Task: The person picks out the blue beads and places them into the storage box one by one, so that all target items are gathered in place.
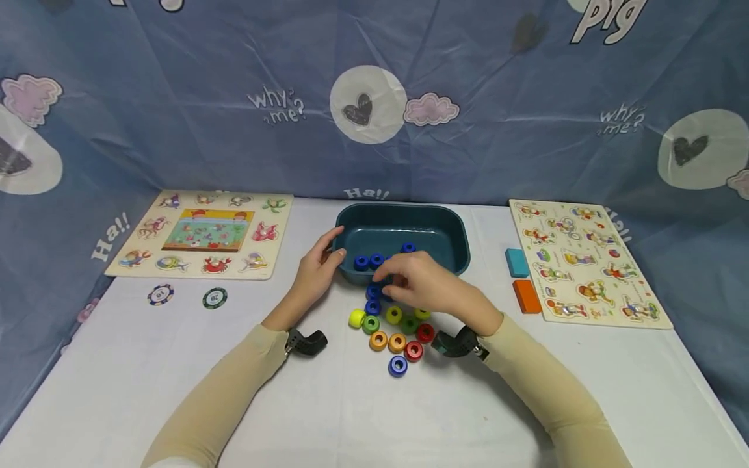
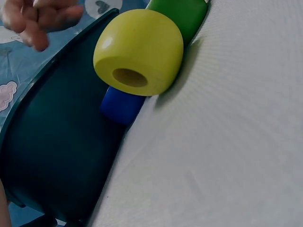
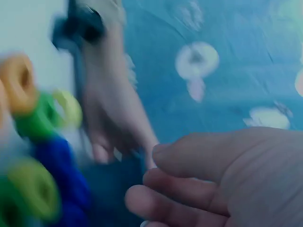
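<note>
Head view: the table (image 1: 281, 416) spread before you, the dark tub (image 1: 404, 235) near its far edge, a printed blue cloth (image 1: 503, 149) behind.
Left hand (image 1: 316, 266): your thumb and index finger were spread apart, touching the tub's left end.
Right hand (image 1: 418, 283): it hung above the tub's near rim, fingers loosely bent, tips slightly apart.
Blue beads (image 1: 361, 262): several sat inside the tub, which only the head view showed you clearly; others lay outside by its near wall, one nearest you.
Other colours: yellow beads (image 1: 394, 315), green beads (image 1: 371, 324), orange beads (image 1: 378, 340) and red beads (image 1: 413, 351) lay in front of the tub.
Left wrist view: you got one yellow bead up close, its hole facing out, with green and blue behind it, and your right hand at upper left.
Right wrist view: the beads blurred, but your right fingers showed large, your left hand beyond them.
Sides: only the head view gave you the two picture puzzles (image 1: 272, 234), two chips (image 1: 214, 298), the teal block (image 1: 517, 263) and the orange block (image 1: 527, 296).
</note>
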Tool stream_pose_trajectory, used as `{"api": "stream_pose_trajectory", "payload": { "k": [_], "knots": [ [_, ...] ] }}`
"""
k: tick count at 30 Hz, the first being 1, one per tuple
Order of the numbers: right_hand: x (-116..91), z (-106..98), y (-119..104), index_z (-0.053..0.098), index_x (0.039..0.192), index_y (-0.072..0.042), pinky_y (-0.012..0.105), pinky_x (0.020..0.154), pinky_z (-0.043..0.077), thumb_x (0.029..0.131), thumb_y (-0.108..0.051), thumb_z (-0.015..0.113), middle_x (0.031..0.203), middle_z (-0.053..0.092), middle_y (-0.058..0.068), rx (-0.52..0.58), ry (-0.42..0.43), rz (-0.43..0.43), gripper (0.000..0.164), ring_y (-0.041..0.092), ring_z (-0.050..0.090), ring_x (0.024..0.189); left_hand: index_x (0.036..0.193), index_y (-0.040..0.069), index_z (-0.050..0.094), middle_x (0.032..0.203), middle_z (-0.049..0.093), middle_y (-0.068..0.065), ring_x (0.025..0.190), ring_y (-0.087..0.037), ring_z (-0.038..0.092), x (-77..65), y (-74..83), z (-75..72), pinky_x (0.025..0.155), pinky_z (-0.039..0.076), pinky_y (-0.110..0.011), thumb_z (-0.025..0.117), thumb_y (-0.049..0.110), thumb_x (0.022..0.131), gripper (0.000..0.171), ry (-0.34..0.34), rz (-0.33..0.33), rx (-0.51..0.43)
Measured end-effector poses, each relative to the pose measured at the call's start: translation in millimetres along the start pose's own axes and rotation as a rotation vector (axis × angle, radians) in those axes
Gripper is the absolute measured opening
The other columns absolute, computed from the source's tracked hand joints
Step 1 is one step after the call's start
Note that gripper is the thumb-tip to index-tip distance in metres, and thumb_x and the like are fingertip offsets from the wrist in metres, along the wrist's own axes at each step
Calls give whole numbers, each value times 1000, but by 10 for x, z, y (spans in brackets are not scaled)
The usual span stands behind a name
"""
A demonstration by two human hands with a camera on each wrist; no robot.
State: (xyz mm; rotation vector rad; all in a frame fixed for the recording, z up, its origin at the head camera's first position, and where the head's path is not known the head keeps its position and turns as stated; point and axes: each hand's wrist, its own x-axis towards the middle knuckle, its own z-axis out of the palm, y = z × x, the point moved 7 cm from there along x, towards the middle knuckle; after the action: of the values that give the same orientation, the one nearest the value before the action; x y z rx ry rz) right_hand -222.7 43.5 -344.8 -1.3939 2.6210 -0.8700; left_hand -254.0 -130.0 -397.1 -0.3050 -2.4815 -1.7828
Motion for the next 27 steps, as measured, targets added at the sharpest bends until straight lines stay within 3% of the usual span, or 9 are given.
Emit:
{"api": "stream_pose_trajectory", "payload": {
  "k": [4,8,19,27],
  "knots": [
    [21,321,-84,73,105,-9,17,69,51,86,-8,70,101,72,2,-68,-125,-10,18,8,59,77,146,3,42,150,42,-20,129,-36,52,4,14,4,106,44,-48,51,13,100,48,-2,6,3],
    [27,488,-64,74,99,-10,19,77,54,83,-4,71,97,70,1,-115,-145,-13,16,9,62,85,147,3,41,151,41,-19,130,-35,51,0,8,12,106,45,-47,51,13,100,49,-7,2,16],
    [44,568,-54,74,94,-8,22,83,56,80,0,73,96,67,2,-143,-109,-47,16,11,64,88,147,5,41,152,40,-18,131,-34,50,1,6,-4,107,44,-46,51,14,100,48,-3,5,29],
    [49,638,-33,73,94,-11,23,88,55,82,2,69,101,71,0,-86,-135,-48,18,9,66,96,147,5,40,152,39,-18,132,-34,50,21,-60,5,107,44,-46,50,13,101,49,-6,10,26]
  ]
}}
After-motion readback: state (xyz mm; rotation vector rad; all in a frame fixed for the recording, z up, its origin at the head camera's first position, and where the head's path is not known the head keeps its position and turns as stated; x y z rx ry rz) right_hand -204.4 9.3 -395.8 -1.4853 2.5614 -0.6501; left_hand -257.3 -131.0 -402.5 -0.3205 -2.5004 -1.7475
